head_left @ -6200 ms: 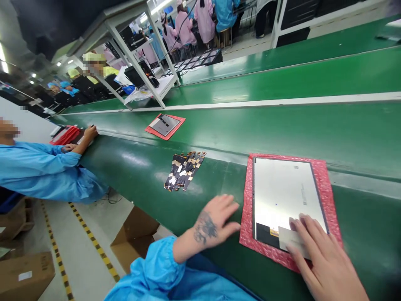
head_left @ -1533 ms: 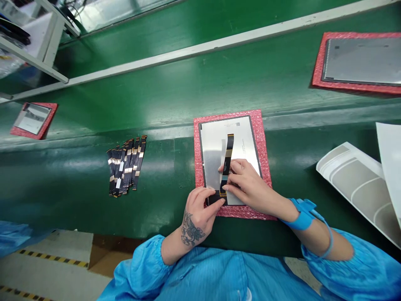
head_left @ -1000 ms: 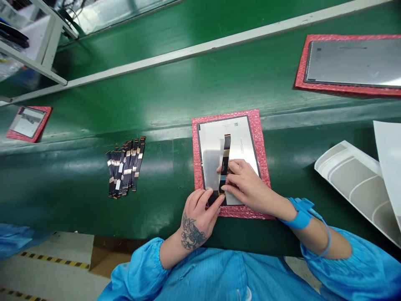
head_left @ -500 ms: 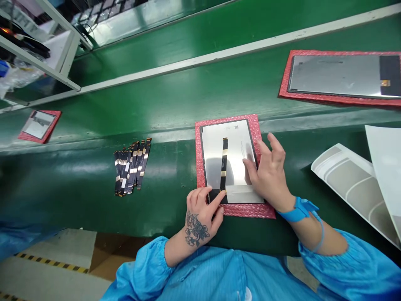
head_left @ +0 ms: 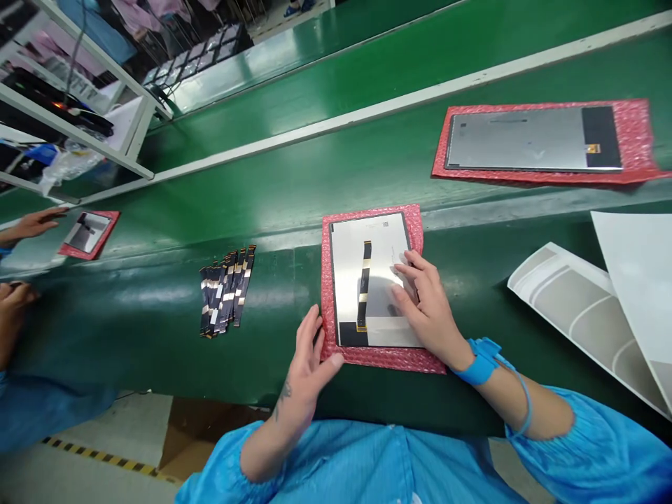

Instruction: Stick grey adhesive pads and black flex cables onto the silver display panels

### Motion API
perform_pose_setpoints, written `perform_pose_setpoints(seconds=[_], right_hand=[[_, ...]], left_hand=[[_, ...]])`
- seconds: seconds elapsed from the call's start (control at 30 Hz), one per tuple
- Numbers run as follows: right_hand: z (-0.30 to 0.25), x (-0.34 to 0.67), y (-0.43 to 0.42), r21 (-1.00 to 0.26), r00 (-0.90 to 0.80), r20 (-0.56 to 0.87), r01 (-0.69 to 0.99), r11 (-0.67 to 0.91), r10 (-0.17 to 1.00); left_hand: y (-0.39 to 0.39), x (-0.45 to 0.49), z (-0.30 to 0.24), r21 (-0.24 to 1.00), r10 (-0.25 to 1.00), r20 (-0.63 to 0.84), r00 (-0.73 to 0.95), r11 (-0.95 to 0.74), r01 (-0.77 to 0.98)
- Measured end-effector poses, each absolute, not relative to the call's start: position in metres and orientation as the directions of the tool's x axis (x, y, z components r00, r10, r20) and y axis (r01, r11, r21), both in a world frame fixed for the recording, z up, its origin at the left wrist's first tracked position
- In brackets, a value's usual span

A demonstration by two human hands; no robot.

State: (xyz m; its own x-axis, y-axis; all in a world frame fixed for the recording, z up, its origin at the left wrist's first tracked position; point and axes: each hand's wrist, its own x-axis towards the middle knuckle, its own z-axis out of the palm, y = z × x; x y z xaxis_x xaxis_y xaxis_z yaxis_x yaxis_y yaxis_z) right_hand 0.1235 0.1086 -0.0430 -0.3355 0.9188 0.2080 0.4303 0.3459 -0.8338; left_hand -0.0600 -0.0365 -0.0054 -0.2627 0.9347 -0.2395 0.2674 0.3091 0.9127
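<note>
A silver-backed display panel [head_left: 349, 259] lies on a red bubble-wrap sheet [head_left: 388, 358] in front of me. One black flex cable [head_left: 364, 280] with gold bands runs lengthwise on the panel, its lower end on the black strip. My left hand [head_left: 309, 364] is open at the lower left edge of the wrap, thumb spread over the corner, clear of the cable. My right hand [head_left: 428, 308] rests open on the panel's right side, fingers spread, a blue band round its wrist. Several more flex cables [head_left: 225, 292] lie bunched to the left.
Another panel [head_left: 519, 140] lies on red wrap at the back right. Curled white sheets [head_left: 572, 301] are at the right. At the far left a co-worker's hands [head_left: 36, 224] are near a smaller-looking panel [head_left: 87, 232]. A white rail [head_left: 336, 126] crosses the green bench behind.
My left hand has moved left off the cable's lower end to the wrap's edge. My right hand has lowered onto the panel. A co-worker's hands have come into view at left.
</note>
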Motion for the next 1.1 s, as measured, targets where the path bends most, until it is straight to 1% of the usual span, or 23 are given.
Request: perform_pose_setpoints(seconds=[0.07, 0.13, 0.17, 0.23, 0.3, 0.37, 0.43, 0.47, 0.53, 0.6, 0.77, 0.83, 0.9, 0.97, 1.1], right_hand=[[-0.043, 0.123, 0.106, -0.861, -0.343, 0.208, 0.379, 0.338, 0.916], [-0.044, 0.122, 0.104, -0.877, -0.341, 0.209, 0.350, 0.330, 0.916], [-0.044, 0.121, 0.103, -0.881, -0.334, 0.210, 0.343, 0.326, 0.919], [-0.044, 0.120, 0.102, -0.888, -0.315, 0.215, 0.332, 0.319, 0.925], [-0.044, 0.119, 0.101, -0.891, -0.303, 0.228, 0.319, 0.324, 0.925], [-0.043, 0.119, 0.100, -0.888, -0.300, 0.243, 0.314, 0.336, 0.923], [-0.041, 0.120, 0.099, -0.883, -0.296, 0.242, 0.327, 0.337, 0.924], [-0.041, 0.121, 0.099, -0.881, -0.298, 0.233, 0.338, 0.330, 0.926], [-0.041, 0.122, 0.099, -0.879, -0.309, 0.207, 0.358, 0.316, 0.928], [-0.041, 0.122, 0.100, -0.872, -0.325, 0.199, 0.371, 0.318, 0.925], [-0.045, 0.123, 0.101, -0.843, -0.333, 0.227, 0.403, 0.356, 0.915], [-0.046, 0.122, 0.102, -0.838, -0.333, 0.228, 0.411, 0.358, 0.915], [-0.046, 0.122, 0.102, -0.833, -0.332, 0.228, 0.420, 0.360, 0.915], [-0.046, 0.122, 0.102, -0.824, -0.335, 0.230, 0.433, 0.366, 0.914], [-0.045, 0.122, 0.102, -0.807, -0.343, 0.236, 0.452, 0.380, 0.909]], left_hand=[[-0.029, -0.066, 0.004, 0.899, 0.867, -0.422, -0.266, 0.438, 0.003], [-0.016, -0.066, 0.011, 0.837, 0.804, -0.547, -0.233, 0.519, -0.176], [-0.009, -0.065, 0.012, 0.805, 0.784, -0.588, -0.200, 0.541, -0.242], [0.005, -0.064, 0.012, 0.760, 0.768, -0.626, -0.135, 0.563, -0.326], [0.019, -0.067, 0.010, 0.763, 0.770, -0.622, -0.141, 0.556, -0.330], [0.038, -0.082, 0.010, 0.807, 0.782, -0.582, -0.223, 0.521, -0.279], [0.067, -0.108, 0.015, 0.855, 0.796, -0.518, -0.313, 0.488, -0.175], [0.084, -0.124, 0.020, 0.876, 0.805, -0.473, -0.357, 0.473, -0.093], [0.127, -0.159, 0.033, 0.877, 0.841, -0.384, -0.380, 0.461, 0.134], [0.172, -0.192, 0.050, 0.835, 0.866, -0.309, -0.394, 0.445, 0.324], [0.264, -0.254, 0.078, 0.687, 0.903, -0.274, -0.329, 0.424, 0.590], [0.282, -0.268, 0.079, 0.638, 0.925, -0.240, -0.295, 0.379, 0.670], [0.294, -0.277, 0.077, 0.616, 0.939, -0.203, -0.277, 0.343, 0.709], [0.300, -0.283, 0.074, 0.609, 0.943, -0.144, -0.301, 0.324, 0.724], [0.300, -0.295, 0.070, 0.586, 0.918, 0.045, -0.394, 0.295, 0.755]])
